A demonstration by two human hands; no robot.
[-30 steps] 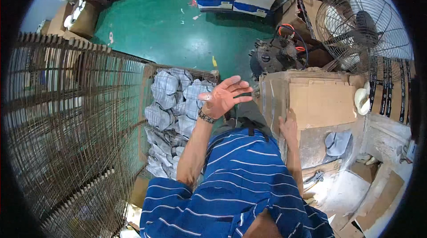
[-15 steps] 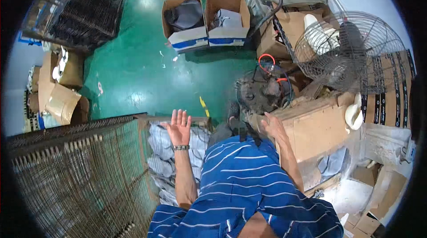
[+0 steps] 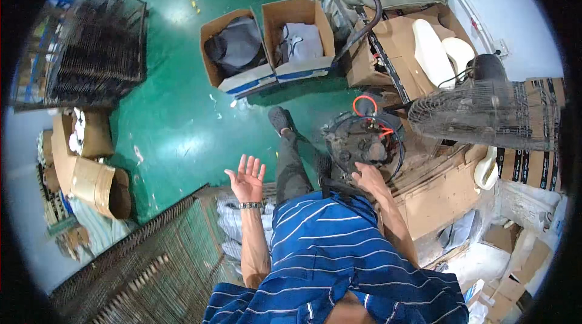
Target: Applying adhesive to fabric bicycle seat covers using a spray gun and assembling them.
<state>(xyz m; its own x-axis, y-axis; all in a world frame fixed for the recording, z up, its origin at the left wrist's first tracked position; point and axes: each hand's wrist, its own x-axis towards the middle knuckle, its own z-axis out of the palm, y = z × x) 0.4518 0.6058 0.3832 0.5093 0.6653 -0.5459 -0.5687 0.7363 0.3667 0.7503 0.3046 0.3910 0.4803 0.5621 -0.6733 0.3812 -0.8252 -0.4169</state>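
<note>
Closest in, the blue striped shirt (image 3: pixel 327 257) fills the bottom of the view. Both forearms run up from it.

The left hand (image 3: pixel 245 177) is up and wide open, fingers spread, palm showing, nothing in it. A second ago it hovered right over the bags (image 3: pixel 233 222). Now it has lifted clear and sits just past their far edge. The grey-white bags lie heaped in their bin, tucked between the wire cage (image 3: pixel 145 263) at the lower left and the person's body. Nobody is touching them.

The right hand (image 3: pixel 367 176) has shifted too. A second ago it rested on the edge of a cardboard box at the right. Now it lies flat on the near rim of the dark motor (image 3: pixel 362 142), the one with the orange cable looped on top. The fingers look laid on it rather than clenched, though I can't tell how firmly it grips.

The big change is that the whole view has swung forward. A leg is out in front, with the shoe (image 3: pixel 279 119) planted on the green floor (image 3: pixel 176 124). Judging by that, the person is moving off from the bags, not reaching into them.

To the right stands the fan (image 3: pixel 485 115), beside stacked cardboard. Further out, two open boxes (image 3: pixel 267 69) sit side by side on the floor, each with grey goods inside. At the far left is a black rack (image 3: pixel 91 45).
</note>
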